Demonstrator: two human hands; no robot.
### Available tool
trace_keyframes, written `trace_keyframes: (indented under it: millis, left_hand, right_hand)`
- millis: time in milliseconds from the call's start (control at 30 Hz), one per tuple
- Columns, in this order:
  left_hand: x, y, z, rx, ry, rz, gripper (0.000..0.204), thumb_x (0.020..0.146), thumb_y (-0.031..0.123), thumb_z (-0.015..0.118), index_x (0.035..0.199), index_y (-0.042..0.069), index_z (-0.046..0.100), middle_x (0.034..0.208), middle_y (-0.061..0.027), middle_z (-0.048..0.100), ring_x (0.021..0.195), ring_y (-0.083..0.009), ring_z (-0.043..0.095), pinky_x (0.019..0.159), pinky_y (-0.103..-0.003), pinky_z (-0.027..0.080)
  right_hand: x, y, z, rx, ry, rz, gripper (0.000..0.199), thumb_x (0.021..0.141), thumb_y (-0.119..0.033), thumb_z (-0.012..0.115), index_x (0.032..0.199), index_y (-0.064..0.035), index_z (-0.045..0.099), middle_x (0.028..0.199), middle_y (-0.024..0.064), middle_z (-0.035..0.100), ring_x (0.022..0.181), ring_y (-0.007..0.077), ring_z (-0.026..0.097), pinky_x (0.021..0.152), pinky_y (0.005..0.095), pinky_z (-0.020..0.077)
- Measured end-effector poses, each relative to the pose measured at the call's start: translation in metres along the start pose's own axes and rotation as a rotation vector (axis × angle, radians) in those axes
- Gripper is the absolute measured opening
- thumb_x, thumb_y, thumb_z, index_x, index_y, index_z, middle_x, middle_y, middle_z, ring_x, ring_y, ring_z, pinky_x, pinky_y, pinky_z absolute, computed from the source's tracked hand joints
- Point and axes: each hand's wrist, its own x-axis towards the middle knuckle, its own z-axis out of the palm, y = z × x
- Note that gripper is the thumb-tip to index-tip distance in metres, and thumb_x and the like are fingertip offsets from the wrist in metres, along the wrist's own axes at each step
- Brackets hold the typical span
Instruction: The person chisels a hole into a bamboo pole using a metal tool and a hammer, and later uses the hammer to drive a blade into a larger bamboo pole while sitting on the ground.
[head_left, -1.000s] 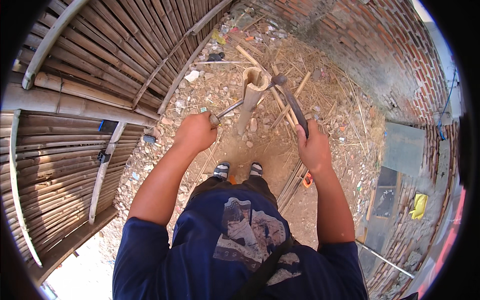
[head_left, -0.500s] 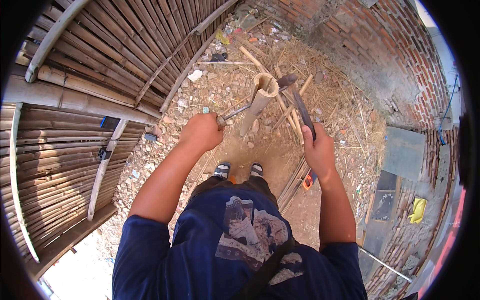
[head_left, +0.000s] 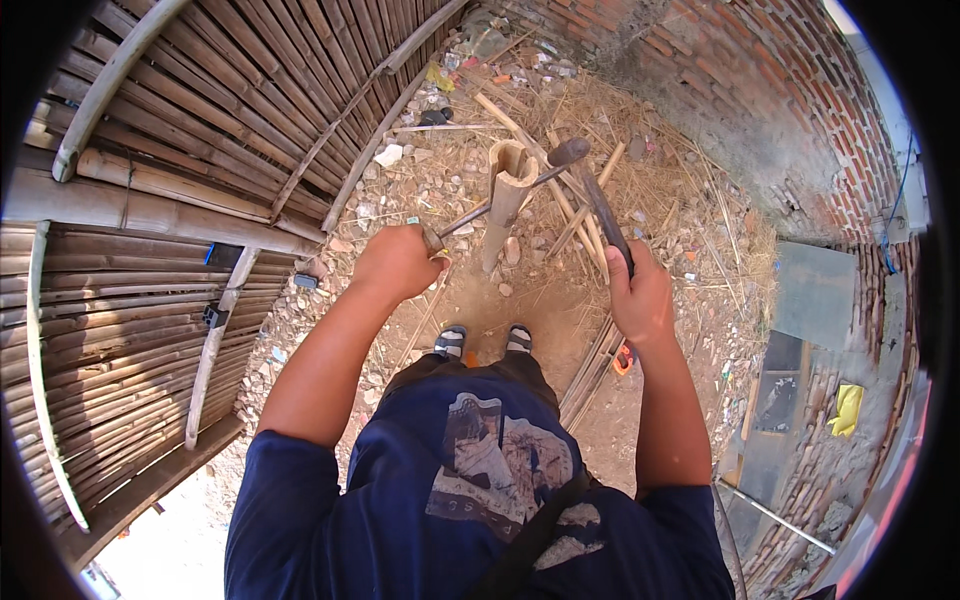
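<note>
A thick, hollow piece of bamboo (head_left: 503, 215) stands upright in front of me, its top split open. My left hand (head_left: 395, 262) is closed around the wooden handle of a long-bladed knife (head_left: 466, 218). Its narrow blade crosses the bamboo a little below the rim, and the far end comes out on the right. My right hand (head_left: 641, 290) grips a dark hammer (head_left: 604, 212) by its handle, thumb along the top. The hammer's rounded head is just above the blade's protruding end; whether they touch, I cannot tell.
Bamboo strips (head_left: 592, 370) lie beside my feet, near an orange-handled tool (head_left: 624, 358). Cut poles (head_left: 515, 118), straw and stones cover the ground ahead. A slatted bamboo wall (head_left: 130, 330) stands at left, a brick wall (head_left: 760, 90) at far right.
The bamboo and knife have shifted slightly left, together with my left hand. The hammer head has risen a little, and more of the blade's far end shows.
</note>
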Motion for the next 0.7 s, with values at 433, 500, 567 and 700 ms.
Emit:
trace_keyframes:
  millis: [433, 500, 567, 700]
  left_hand:
    - [0.003, 0.003, -0.011, 0.021, -0.065, -0.026, 0.050, 0.085, 0.042, 0.083, 0.106, -0.002, 0.072, 0.104, -0.0237, 0.074, 0.104, -0.0407, 0.071, 0.092, -0.048, 0.057]
    - [0.002, -0.004, -0.005, 0.013, -0.046, -0.036, 0.047, 0.083, 0.042, 0.084, 0.104, 0.000, 0.072, 0.101, -0.0224, 0.074, 0.100, -0.0400, 0.072, 0.089, -0.047, 0.057]
    - [0.001, -0.012, 0.004, 0.001, 0.013, -0.041, 0.043, 0.080, 0.041, 0.086, 0.099, 0.004, 0.073, 0.094, -0.0198, 0.074, 0.093, -0.0384, 0.072, 0.084, -0.047, 0.057]
    - [-0.001, -0.011, 0.005, 0.024, 0.017, -0.009, 0.046, 0.078, 0.043, 0.087, 0.100, 0.004, 0.073, 0.094, -0.0200, 0.074, 0.093, -0.0381, 0.072, 0.084, -0.047, 0.057]
  right_hand:
    - [-0.001, 0.012, 0.008, 0.024, -0.033, -0.010, 0.032, 0.107, -0.036, 0.059, 0.113, -0.0043, 0.062, 0.071, 0.0190, 0.065, 0.064, 0.0393, 0.067, 0.062, 0.0445, 0.0506]
    - [-0.003, -0.006, -0.014, 0.146, 0.013, -0.005, 0.032, 0.107, -0.035, 0.059, 0.111, -0.0038, 0.063, 0.070, 0.0184, 0.064, 0.062, 0.0372, 0.066, 0.060, 0.0431, 0.0498]
    - [-0.004, -0.013, -0.017, 0.214, 0.126, -0.114, 0.030, 0.107, -0.032, 0.060, 0.110, -0.0028, 0.062, 0.068, 0.0172, 0.062, 0.059, 0.0337, 0.063, 0.058, 0.0405, 0.0482]
    - [-0.009, 0.006, 0.018, 0.094, 0.115, -0.114, 0.030, 0.107, -0.031, 0.060, 0.108, -0.0019, 0.061, 0.068, 0.0193, 0.061, 0.058, 0.0352, 0.063, 0.058, 0.0418, 0.0487]
